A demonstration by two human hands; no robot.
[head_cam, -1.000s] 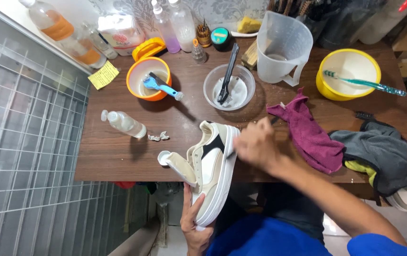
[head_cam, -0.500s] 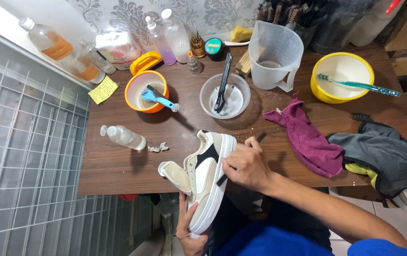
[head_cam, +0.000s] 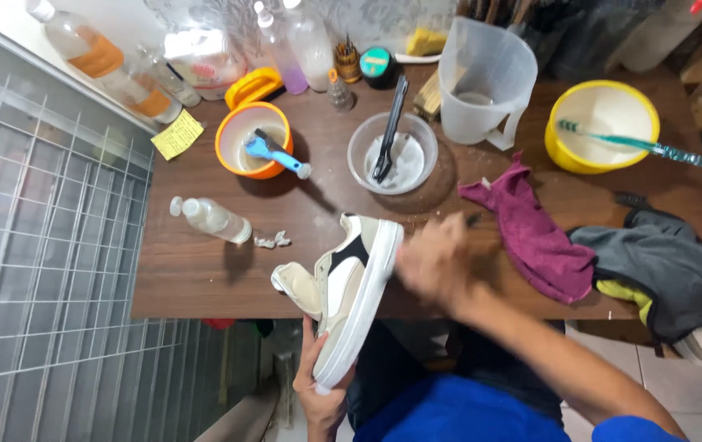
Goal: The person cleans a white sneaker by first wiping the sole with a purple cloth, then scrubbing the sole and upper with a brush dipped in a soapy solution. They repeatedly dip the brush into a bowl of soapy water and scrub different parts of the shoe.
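Head view, the only one here. A beige and white sneaker [head_cam: 349,295] with a black side panel is held on edge over the near rim of the brown tabletop [head_cam: 203,270], its white sole turned toward the right. The heel end is gripped from below by the left hand [head_cam: 318,389], fingers wrapped around it. The right hand [head_cam: 433,262] is seen just beside the sole at the toe end — it's badly blurred, so whether it's closed on anything can't be told.

Further back on the tabletop, a clear bowl [head_cam: 392,153] is parked with a black brush [head_cam: 390,127] propped in it, and an orange bowl [head_cam: 252,139] with a blue-handled brush [head_cam: 275,153] sits to its left. A small clear bottle [head_cam: 210,218] is lying on its side near the left edge, with a crumpled scrap [head_cam: 272,241] just beside it. A translucent jug [head_cam: 482,82] is placed behind the clear bowl. On the right — a yellow bowl [head_cam: 604,123] with a teal toothbrush [head_cam: 629,143] laid across it, a maroon cloth [head_cam: 531,233] and a grey cloth [head_cam: 662,266]. A yellow sticky note [head_cam: 176,134] is stuck at the far left corner.
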